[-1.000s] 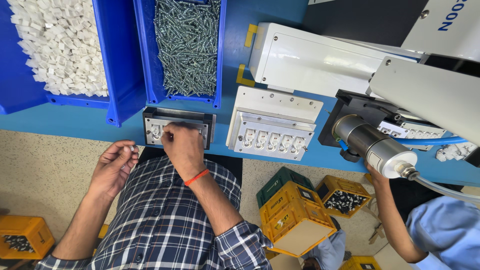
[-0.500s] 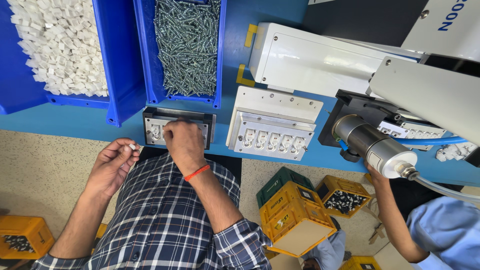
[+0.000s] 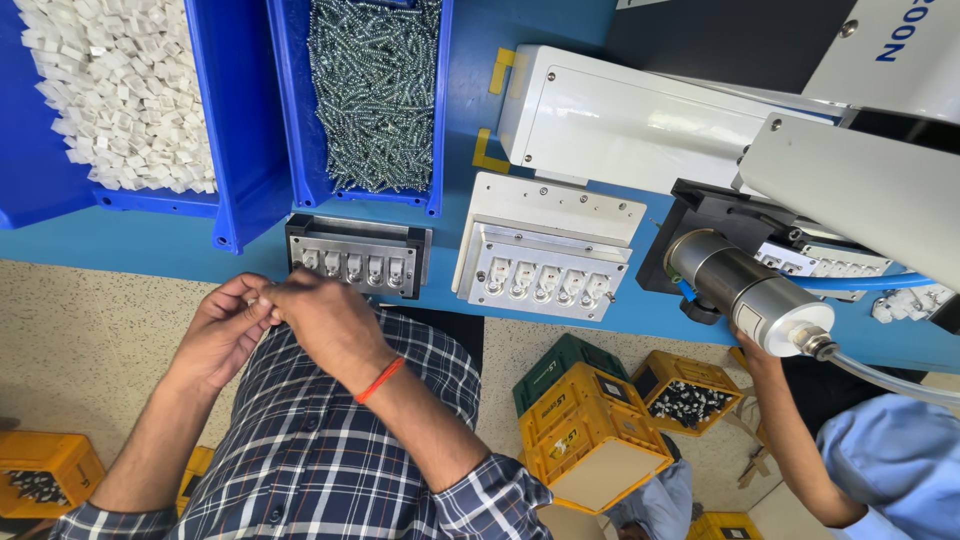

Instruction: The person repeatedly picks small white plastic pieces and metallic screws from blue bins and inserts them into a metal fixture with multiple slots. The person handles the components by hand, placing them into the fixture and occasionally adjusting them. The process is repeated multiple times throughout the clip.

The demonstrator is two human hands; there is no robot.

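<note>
My left hand is curled in front of the bench edge, pinching small white plastic parts at its fingertips. My right hand, with a red thread on the wrist, has its fingers bunched against the left fingertips; what lies between them is hidden. Just beyond both hands sits a dark metal jig with a row of slots holding white parts. A white jig with a similar filled row lies to its right.
A blue bin of white plastic pieces and a blue bin of screws stand behind the jigs. A white machine with a metal cylinder fills the right. A co-worker's arm reaches in. Yellow crates sit on the floor.
My right hand has drawn back from the dark jig's slots to meet my left hand's fingertips. My left hand has shifted slightly right toward it.
</note>
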